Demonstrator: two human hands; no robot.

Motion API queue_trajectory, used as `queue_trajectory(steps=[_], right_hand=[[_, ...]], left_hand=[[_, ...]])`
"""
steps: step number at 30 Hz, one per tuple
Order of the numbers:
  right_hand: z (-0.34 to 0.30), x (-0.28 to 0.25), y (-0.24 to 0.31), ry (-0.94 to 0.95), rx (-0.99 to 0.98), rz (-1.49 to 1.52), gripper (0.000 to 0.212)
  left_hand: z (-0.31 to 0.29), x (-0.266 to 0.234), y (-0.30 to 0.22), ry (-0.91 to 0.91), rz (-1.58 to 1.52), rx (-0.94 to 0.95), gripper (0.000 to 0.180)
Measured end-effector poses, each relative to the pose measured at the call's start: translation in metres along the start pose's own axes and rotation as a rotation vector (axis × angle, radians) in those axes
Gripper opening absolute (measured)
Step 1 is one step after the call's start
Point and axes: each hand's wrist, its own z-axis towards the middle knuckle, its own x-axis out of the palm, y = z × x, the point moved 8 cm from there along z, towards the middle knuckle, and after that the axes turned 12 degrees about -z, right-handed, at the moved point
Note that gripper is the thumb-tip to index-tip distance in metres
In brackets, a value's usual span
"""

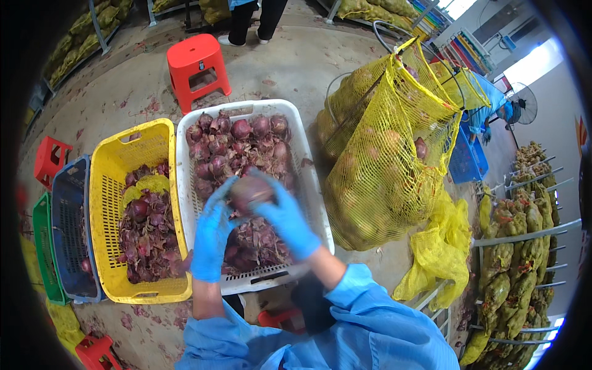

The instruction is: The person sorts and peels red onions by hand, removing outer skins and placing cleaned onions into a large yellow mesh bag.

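"Gripping what?"

"One red onion (pixel 251 193), pinched between my left hand (pixel 213 216) and right hand (pixel 287 219), over the white crate (pixel 315 179)."

"Any room at the edges?"

"Little sideways: one yellow crate (pixel 106 203) just beside the left rim, a bulging yellow mesh bag (pixel 382 185) just beside the right. Past the far rim, one red stool (pixel 194 58), then open floor (pixel 265 68)."

"Crates in the row?"

"Four: white, yellow, one blue crate (pixel 68 228), one green crate (pixel 46 246)."

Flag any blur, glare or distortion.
Head view: round purple onion between blue-gloved left hand and blue-gloved right hand looks slightly smeared, perhaps motion; head view, upper right: bright white patch looks blown out; head view, right: grey metal rail curves, likely fisheye.
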Motion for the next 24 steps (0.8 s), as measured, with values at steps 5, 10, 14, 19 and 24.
queue_trajectory(steps=[5, 10, 14, 19, 24], right_hand=[[0.013, -0.171, 0.107, -0.519, -0.24, -0.149, 0.05], [0.061, -0.346, 0.216, -0.919, -0.521, -0.714, 0.07], [0.099, -0.451, 0.209, -0.777, -0.289, -0.963, 0.06], [0.115, -0.213, 0.115, -0.425, -0.545, -1.004, 0.043], [0.17, -0.012, -0.069, 0.317, -0.249, -1.338, 0.054]], left_hand=[[-0.007, -0.036, 0.002, -0.155, 0.27, -0.078, 0.055], [-0.006, -0.061, -0.01, -0.228, 0.218, -0.044, 0.049], [0.004, -0.059, -0.014, -0.203, 0.153, 0.069, 0.046], [-0.013, -0.081, -0.05, -0.4, -0.01, 0.203, 0.04], [-0.019, -0.087, -0.054, -0.415, -0.136, 0.219, 0.041]])
